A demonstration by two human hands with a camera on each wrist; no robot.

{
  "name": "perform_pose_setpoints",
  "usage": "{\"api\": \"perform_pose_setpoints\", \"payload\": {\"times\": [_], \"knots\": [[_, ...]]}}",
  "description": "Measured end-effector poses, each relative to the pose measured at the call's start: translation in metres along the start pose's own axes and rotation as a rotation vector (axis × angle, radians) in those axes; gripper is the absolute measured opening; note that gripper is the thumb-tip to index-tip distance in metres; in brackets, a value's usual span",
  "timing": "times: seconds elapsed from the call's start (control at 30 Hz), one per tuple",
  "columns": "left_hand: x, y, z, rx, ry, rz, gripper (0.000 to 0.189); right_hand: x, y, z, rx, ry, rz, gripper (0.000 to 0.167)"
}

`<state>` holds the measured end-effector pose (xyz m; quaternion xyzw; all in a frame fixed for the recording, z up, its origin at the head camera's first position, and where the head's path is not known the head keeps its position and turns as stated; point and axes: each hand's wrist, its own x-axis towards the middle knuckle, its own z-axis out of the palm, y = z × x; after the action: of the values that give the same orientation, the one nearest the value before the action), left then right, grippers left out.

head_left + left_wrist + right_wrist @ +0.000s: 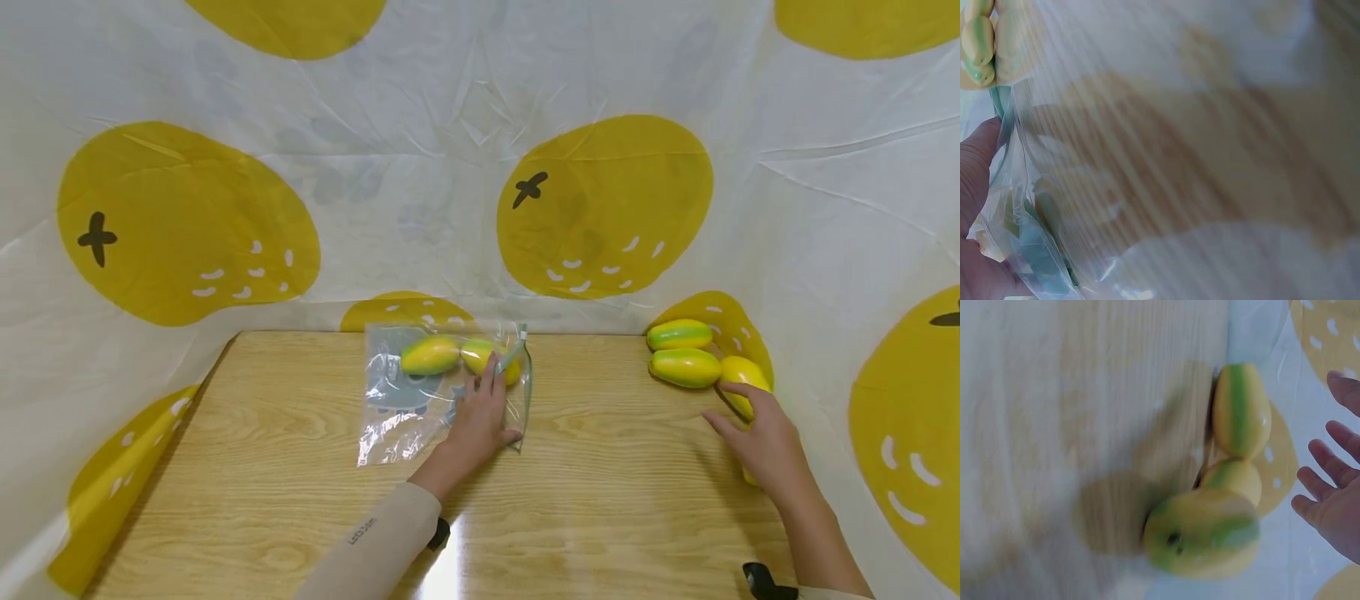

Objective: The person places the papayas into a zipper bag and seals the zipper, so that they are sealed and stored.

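A clear zip bag (397,437) with a blue-grey print lies flat, holding two yellow-green papayas, a left one (430,356) and a right one (476,354). My left hand (480,412) rests on the bag by its zip edge, fingers extended over the right papaya's side and thumb spread toward the edge. In the left wrist view, the fingers meet the bag's green zip strip (1000,100). My right hand (765,437) hovers beside more papayas at the right, thumb and fingers apart around nothing. Nearest to it is a yellow papaya (746,375); another (750,477) shows mostly hidden beneath the hand.
Two more papayas lie side by side at the back right, a far one (679,334) and a near one (684,368). A white cloth (435,233) printed with yellow fruit hangs behind and along both sides of the wooden table (600,508).
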<state>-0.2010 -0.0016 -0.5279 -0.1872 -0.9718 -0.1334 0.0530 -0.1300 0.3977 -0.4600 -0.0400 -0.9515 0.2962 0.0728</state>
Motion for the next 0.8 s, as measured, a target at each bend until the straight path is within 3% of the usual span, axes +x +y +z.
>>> {"api": "perform_pose_setpoints", "payload": {"times": [0.2, 0.6, 0.8], "knots": [[-0.001, -0.001, 0.0, 0.013, -0.001, 0.0, 0.125, -0.005, 0.019, -0.008, -0.042, 0.002, 0.084, 0.072], [-0.002, -0.001, 0.0, 0.004, -0.012, 0.008, 0.123, -0.009, 0.044, -0.007, -0.086, -0.022, 0.138, 0.071], [-0.001, -0.001, -0.001, 0.01, 0.002, 0.013, 0.117, -0.014, 0.05, -0.004, -0.094, 0.059, 0.086, 0.059]]}}
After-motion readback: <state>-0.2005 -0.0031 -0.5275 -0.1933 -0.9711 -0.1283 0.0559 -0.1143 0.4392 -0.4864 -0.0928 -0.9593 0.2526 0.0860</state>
